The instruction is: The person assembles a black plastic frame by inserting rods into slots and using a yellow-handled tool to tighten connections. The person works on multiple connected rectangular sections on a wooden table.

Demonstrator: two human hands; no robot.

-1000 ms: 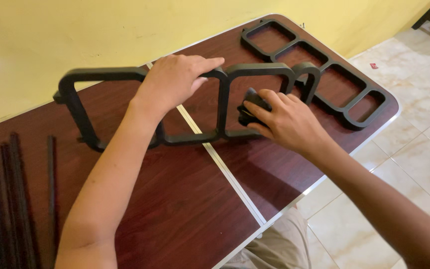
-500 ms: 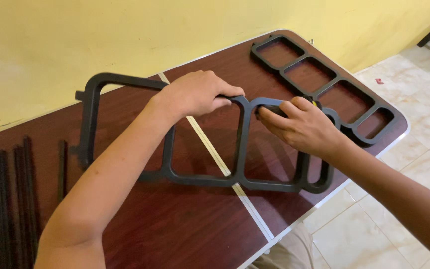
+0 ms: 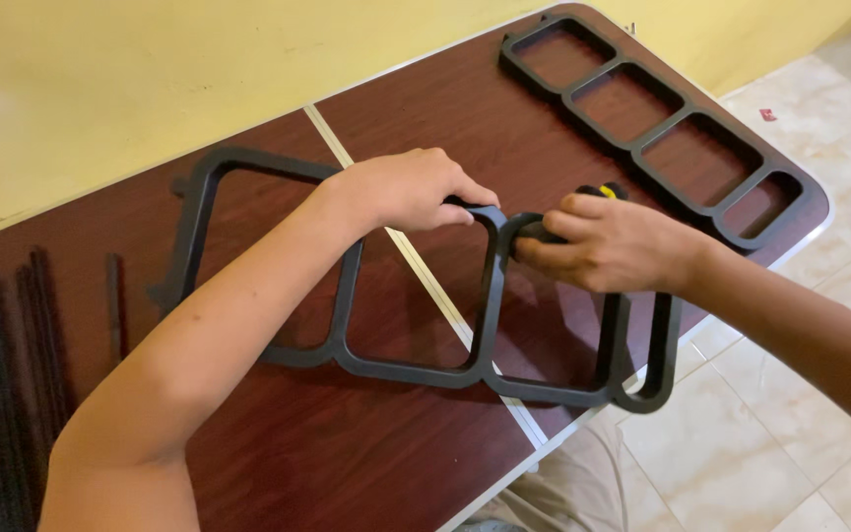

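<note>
From the head view, looking down: a dark frame (image 3: 416,369) with several open cells lies flat on the reddish-brown bench (image 3: 347,463), straddling the pale seam (image 3: 425,281) that runs across the top. The left hand (image 3: 411,187) is curled over the frame's upper rail, fingers wrapped down around it. The right hand (image 3: 608,241) is closed around a small dark tool (image 3: 593,192) with a yellow bit poking out, pressed at the rail just beside the left hand; most of that tool is buried under the fingers, so I can't tell what it actually is. A second frame (image 3: 642,118) with four open cells sits apart near the far corner, nothing inside any cell but bare bench. A bundle of dark rods (image 3: 12,374) lies at the left edge, partly cut off. Tiled floor (image 3: 800,433) shows on the right.
</note>
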